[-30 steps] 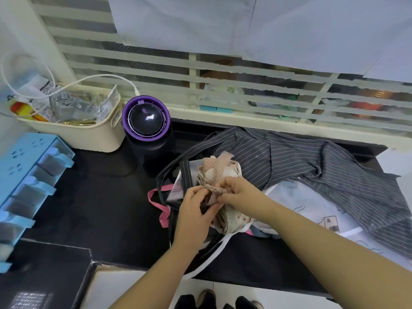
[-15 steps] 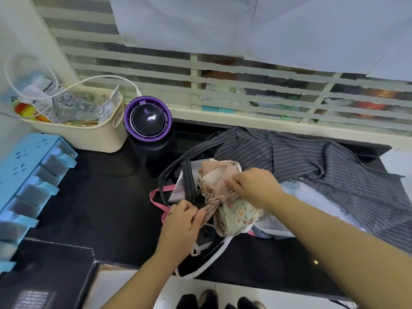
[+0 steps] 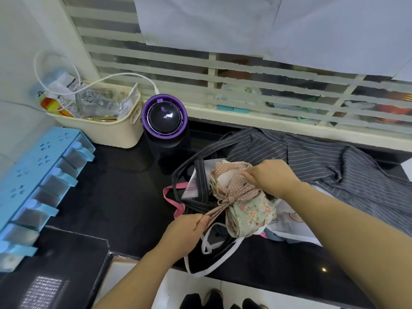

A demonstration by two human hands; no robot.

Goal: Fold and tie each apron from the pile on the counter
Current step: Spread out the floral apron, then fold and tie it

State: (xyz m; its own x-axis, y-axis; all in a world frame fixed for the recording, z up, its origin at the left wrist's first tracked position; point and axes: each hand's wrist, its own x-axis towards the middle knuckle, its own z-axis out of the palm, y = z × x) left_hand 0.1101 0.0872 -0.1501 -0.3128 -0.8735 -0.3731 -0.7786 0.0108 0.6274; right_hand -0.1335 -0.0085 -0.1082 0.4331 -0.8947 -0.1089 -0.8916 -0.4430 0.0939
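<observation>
Knot-tying: left hand (image 3: 186, 226) and right hand (image 3: 270, 177) pinch the pink dotted cloth tie (image 3: 215, 212) round the folded floral apron (image 3: 253, 211); next, likely pulling snug

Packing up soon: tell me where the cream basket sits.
In the head view the cream basket stands at the back left of the counter, behind the blue drawer rack and right beside the purple-rimmed round device.
</observation>
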